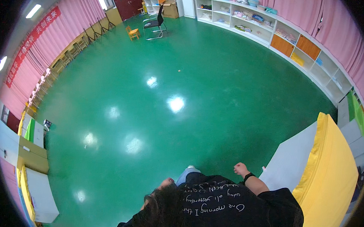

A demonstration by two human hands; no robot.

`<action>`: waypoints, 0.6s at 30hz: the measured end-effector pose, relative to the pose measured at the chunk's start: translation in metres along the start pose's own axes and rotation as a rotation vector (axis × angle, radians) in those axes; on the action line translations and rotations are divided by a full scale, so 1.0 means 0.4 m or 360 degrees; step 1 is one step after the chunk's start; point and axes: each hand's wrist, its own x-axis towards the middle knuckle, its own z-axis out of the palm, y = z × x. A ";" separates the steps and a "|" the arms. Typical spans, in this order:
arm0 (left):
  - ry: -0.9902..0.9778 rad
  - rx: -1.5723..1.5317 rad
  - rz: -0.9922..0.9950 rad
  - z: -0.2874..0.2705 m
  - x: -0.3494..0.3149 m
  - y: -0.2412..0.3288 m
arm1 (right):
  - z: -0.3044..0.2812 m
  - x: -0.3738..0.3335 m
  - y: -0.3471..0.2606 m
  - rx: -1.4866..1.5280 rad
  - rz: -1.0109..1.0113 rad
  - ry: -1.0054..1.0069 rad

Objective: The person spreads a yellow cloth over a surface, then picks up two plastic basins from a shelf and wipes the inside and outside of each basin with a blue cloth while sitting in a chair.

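Observation:
My right hand [241, 169] hangs beside my body above the green floor, with a black band [249, 176] round its wrist. Its fingers are curled in, and nothing shows in them. The nearest thing to it is a pale grey panel [288, 154] edged by a yellow padded cover [329, 176]. On the left, my left hand [166, 182] is low by my side, partly covered by hair, so its fingers cannot be made out. Below my black shirt [227, 200], one light blue trouser leg [185, 175] and a shoe tip show.
Glossy green floor [171, 72] stretches ahead. Far off stand a black chair [155, 25], a small wooden chair [132, 33] and a cardboard box [170, 10]. White shelving [270, 36] curves along the right wall. Stacked chairs [66, 55] and cabinets [32, 155] line the left.

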 end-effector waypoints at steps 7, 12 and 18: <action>-0.0378 0.0513 -0.0210 -0.270 0.238 0.081 | -0.078 0.280 -0.215 -0.0189 0.0378 -0.0354; -0.0558 0.0760 -0.0118 -0.455 0.490 0.254 | -0.149 0.442 -0.340 0.0226 0.0482 0.0131; -0.0642 0.1173 0.0240 -0.642 0.862 0.506 | -0.140 0.614 -0.667 0.0557 0.0069 0.0295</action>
